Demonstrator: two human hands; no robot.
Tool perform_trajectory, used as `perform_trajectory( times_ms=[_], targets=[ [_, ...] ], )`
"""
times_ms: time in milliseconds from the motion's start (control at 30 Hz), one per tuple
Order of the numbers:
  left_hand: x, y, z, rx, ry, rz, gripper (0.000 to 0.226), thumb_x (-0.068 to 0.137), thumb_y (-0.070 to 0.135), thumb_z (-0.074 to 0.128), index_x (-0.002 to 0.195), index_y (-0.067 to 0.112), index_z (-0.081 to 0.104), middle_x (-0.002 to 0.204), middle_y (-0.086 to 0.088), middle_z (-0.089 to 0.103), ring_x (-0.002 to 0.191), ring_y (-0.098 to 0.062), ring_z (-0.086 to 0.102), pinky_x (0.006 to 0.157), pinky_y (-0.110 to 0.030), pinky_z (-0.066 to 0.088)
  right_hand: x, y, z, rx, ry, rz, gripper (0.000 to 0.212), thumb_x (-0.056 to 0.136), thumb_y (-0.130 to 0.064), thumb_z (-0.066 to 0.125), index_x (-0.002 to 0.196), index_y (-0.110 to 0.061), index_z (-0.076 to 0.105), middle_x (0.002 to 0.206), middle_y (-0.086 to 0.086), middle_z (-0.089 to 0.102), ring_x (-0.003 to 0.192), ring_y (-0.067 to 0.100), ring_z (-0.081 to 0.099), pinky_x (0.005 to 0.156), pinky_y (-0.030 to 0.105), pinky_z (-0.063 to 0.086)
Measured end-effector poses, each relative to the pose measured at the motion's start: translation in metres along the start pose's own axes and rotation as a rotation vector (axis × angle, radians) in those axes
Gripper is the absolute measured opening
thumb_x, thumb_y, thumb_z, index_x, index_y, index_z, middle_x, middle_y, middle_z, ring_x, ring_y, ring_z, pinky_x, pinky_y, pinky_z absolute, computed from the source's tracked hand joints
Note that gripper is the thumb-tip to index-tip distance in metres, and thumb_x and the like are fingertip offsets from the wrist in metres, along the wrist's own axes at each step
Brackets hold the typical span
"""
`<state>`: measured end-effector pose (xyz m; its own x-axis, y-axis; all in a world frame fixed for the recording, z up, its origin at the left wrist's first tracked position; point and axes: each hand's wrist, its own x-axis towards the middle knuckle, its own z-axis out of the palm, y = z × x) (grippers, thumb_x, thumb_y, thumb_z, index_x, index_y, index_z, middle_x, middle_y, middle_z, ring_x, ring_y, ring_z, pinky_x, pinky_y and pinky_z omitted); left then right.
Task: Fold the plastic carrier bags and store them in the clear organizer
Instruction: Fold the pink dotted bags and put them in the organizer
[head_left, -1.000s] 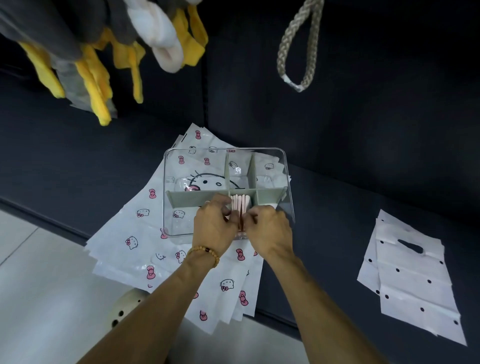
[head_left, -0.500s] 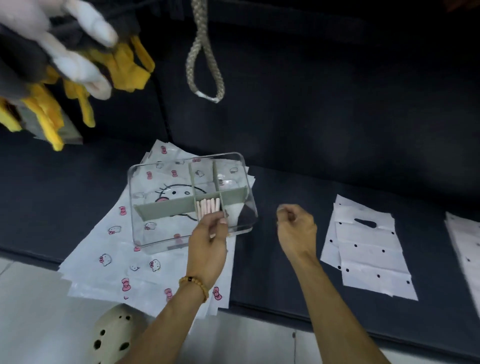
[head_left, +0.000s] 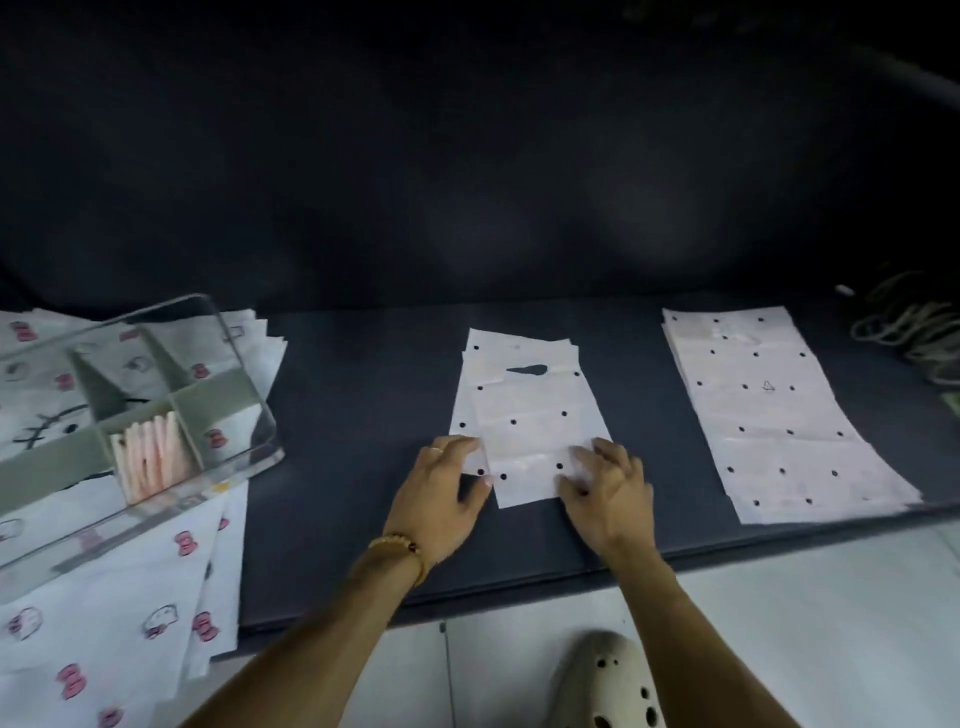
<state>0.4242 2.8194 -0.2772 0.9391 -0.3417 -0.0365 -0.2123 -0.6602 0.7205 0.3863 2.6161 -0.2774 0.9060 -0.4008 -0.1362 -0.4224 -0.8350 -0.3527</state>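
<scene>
Flat and spread, both hands are laid on the dotted bag (head_left: 530, 415): left hand (head_left: 447, 499) at its 7 o'clock corner, right hand (head_left: 605, 491) at 5, nothing gripped. Organizer (head_left: 156, 410) sits at 9 o'clock.

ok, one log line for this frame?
phase: start fold | left hand: flat on dotted bag near edge | right hand: same | clear organizer: left, folded pink bags in one compartment

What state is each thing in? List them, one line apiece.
clear organizer: open-topped, resting on the printed bags, one compartment filled.
folded pink bags: standing upright in that compartment.
dotted bag: flat, unfolded.
left hand: open, on the bag's near left corner.
right hand: open, on its near right corner.
second dotted stack: flat, untouched.
</scene>
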Motion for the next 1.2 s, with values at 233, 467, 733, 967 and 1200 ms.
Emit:
perform_trajectory(
  times_ms=[233, 467, 733, 967, 1200],
  targets=[
    [0.032, 0.007, 0.025, 0.491, -0.111, 0.318, 0.033, 0.095, 0.038, 0.048, 0.123, 0.026, 0.059, 0.136, 0.007, 0.048, 0.131, -0.013, 0.033, 0.107, -0.023, 0.013, -0.003, 0.004, 0.009, 0.011, 0.166, -0.103, 0.016, 0.089, -0.026, 0.062, 0.089, -0.016, 0.074, 0.111, 0.002, 0.059, 0.097, 0.027, 0.049, 0.075, 0.037, 0.041],
    [0.019, 0.016, 0.001, 0.278, 0.082, 0.236, 0.012, 0.091, 0.019, 0.053, 0.095, 0.016, 0.064, 0.105, 0.001, 0.064, 0.103, -0.019, 0.055, 0.089, -0.032, 0.043, -0.017, -0.023, -0.003, 0.120, 0.307, -0.155, 0.017, 0.088, -0.024, 0.059, 0.087, -0.013, 0.072, 0.110, 0.003, 0.063, 0.095, 0.026, 0.057, 0.083, 0.040, 0.042],
    [-0.052, -0.038, -0.074, 0.303, -0.142, 0.064, 0.019, 0.099, 0.027, 0.041, 0.115, 0.023, 0.050, 0.125, -0.002, 0.059, 0.108, -0.024, 0.057, 0.089, -0.037, 0.048, -0.055, -0.068, 0.007, -0.123, -0.255, -0.609, 0.065, 0.081, -0.056, 0.056, 0.139, -0.032, 0.040, 0.152, -0.011, 0.034, 0.140, 0.011, 0.028, 0.107, 0.037, 0.025],
    [-0.106, -0.069, -0.098, 0.096, -0.238, -0.096, 0.008, 0.099, 0.028, 0.041, 0.093, 0.033, 0.042, 0.094, 0.000, 0.065, 0.077, -0.017, 0.057, 0.072, -0.033, 0.048, -0.085, -0.068, 0.026, -0.102, -0.270, -0.675, 0.040, 0.092, -0.020, 0.050, 0.130, -0.027, 0.059, 0.144, -0.011, 0.047, 0.132, 0.009, 0.041, 0.106, 0.029, 0.029],
    [-0.110, -0.073, -0.093, -0.181, 0.072, -0.312, 0.008, 0.096, 0.026, 0.051, 0.092, 0.021, 0.055, 0.088, 0.004, 0.058, 0.076, -0.008, 0.053, 0.064, -0.015, 0.042, -0.084, -0.088, 0.024, 0.447, -0.375, -0.131, 0.017, 0.084, -0.023, 0.058, 0.069, -0.015, 0.060, 0.052, -0.007, 0.056, 0.046, 0.005, 0.049, 0.047, 0.022, 0.043]
  ],
)
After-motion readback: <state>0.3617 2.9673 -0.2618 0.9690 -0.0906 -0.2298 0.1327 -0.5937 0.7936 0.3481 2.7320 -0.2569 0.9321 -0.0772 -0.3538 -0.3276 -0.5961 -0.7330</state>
